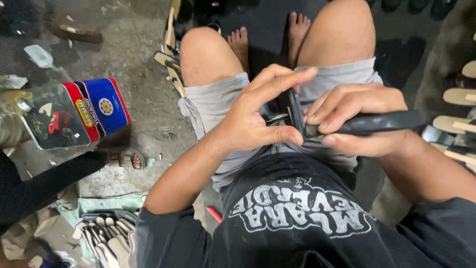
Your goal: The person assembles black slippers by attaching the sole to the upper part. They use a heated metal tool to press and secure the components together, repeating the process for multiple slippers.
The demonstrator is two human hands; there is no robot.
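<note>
Over the lap at centre frame, the right hand (359,119) is wrapped around a black sandal sole (382,122) lying roughly level, while the left hand (263,116) pinches its dark strap (293,111) between thumb and forefinger. Sole and strap look light, rubbery and bendable, so the firmest hold is probably mid-sole, with fingertips on the thin strap. Left of frame, a colourful tin (74,114) sits on the concrete floor (144,59).

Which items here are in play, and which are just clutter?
In hand:
left hand
right hand
black flat sandal sole
black sandal strap

Lying about:
red-and-blue rectangular tin
stack of pale sandal soles
beige soles at right
small red stick
</note>
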